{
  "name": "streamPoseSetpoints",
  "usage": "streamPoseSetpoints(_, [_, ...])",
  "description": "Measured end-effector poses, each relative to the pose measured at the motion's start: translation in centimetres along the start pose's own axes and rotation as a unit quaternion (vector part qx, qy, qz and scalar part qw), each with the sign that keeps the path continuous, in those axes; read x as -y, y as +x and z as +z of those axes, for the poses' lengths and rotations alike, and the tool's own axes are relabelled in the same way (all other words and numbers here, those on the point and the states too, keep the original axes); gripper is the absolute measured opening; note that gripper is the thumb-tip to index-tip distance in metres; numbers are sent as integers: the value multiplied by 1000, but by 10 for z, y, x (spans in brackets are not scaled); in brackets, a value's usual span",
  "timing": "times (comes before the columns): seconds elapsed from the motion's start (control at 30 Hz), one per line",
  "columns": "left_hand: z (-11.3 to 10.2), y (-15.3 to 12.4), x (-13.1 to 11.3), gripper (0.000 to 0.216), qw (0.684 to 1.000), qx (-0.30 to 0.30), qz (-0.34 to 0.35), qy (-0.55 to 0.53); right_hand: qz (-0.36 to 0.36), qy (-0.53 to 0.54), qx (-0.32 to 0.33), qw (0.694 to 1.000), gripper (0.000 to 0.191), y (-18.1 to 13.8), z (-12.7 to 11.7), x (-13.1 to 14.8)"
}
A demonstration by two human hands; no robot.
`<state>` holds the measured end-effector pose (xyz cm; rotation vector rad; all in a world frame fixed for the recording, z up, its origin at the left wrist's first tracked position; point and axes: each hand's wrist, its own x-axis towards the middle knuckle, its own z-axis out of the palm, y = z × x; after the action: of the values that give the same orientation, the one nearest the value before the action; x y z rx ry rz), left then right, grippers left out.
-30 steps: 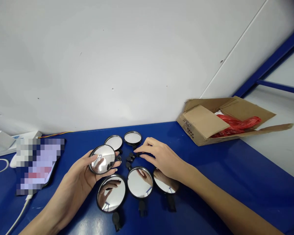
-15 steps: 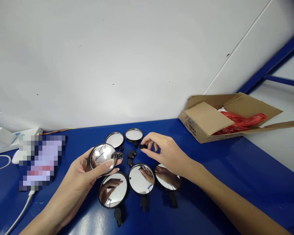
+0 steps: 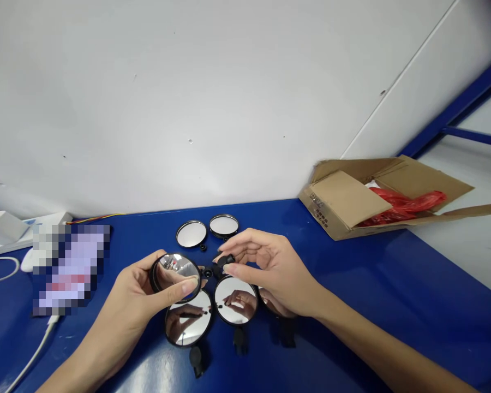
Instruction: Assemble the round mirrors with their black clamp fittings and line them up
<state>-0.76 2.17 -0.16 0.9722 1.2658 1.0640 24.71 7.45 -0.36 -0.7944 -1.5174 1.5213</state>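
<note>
My left hand [image 3: 141, 295] grips a round black-rimmed mirror [image 3: 175, 277], thumb across its face, the small black ball-joint stub [image 3: 207, 272] pointing right. Between the thumb and fingers of my right hand [image 3: 265, 265] is a small black clamp piece [image 3: 226, 261], a short gap from that stub. Below lie more round mirrors: a left one [image 3: 189, 322] and a middle one [image 3: 236, 305], each with a black clamp attached at its near side, plus a right one [image 3: 276, 303] partly covered by my right hand. Two further round mirrors [image 3: 191, 234] [image 3: 224, 225] rest behind.
An open cardboard box [image 3: 343, 202] with a red plastic bag [image 3: 405, 204] stands at the back right by the wall. On the left are a phone-like device [image 3: 73, 267] with a white cable [image 3: 36, 355] and a white power strip [image 3: 12, 237]. All rest on the blue table [image 3: 376, 278].
My right hand has moved left and slightly nearer, bringing the black clamp piece close to the held mirror's stub. My left hand has shifted slightly right and lower with the mirror.
</note>
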Motion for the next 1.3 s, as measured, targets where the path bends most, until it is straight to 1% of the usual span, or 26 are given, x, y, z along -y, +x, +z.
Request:
streamPoseSetpoints(0.1, [3, -3, 1, 41, 1000, 1, 10, 5, 50, 78, 12, 996, 24, -1, 4, -5])
streamPoseSetpoints(0.17, [4, -6, 0, 41, 1000, -3, 11, 11, 61, 98, 6, 993, 22, -2, 6, -9])
streamPoseSetpoints(0.4, [4, -9, -4, 30, 997, -14, 48, 65, 85, 75, -29, 993, 26, -6, 12, -9])
streamPoseSetpoints(0.53, [2, -11, -2, 28, 994, -15, 66, 91, 65, 28, -34, 997, 26, -7, 14, -5])
streamPoseSetpoints(0.67, [0, -11, 0, 28, 993, -16, 61, 99, 61, -2, -45, 997, 26, -6, 15, -3])
streamPoseSetpoints(0.9, [3, -13, 1, 28, 992, -28, 58, 113, 110, 61, -49, 991, 34, -6, 18, -4])
streamPoseSetpoints(1.07, [10, -19, 0, 29, 991, -42, 68, 106, 120, 104, -43, 986, 36, -11, 23, -3])
streamPoseSetpoints(1.2, [13, -23, -1, 33, 993, -37, 49, 96, 115, 99, -41, 988, 36, -13, 25, -3])
streamPoseSetpoints(1.3, [11, -20, -3, 34, 995, -27, 38, 91, 104, 53, -42, 992, 32, -13, 24, -3])
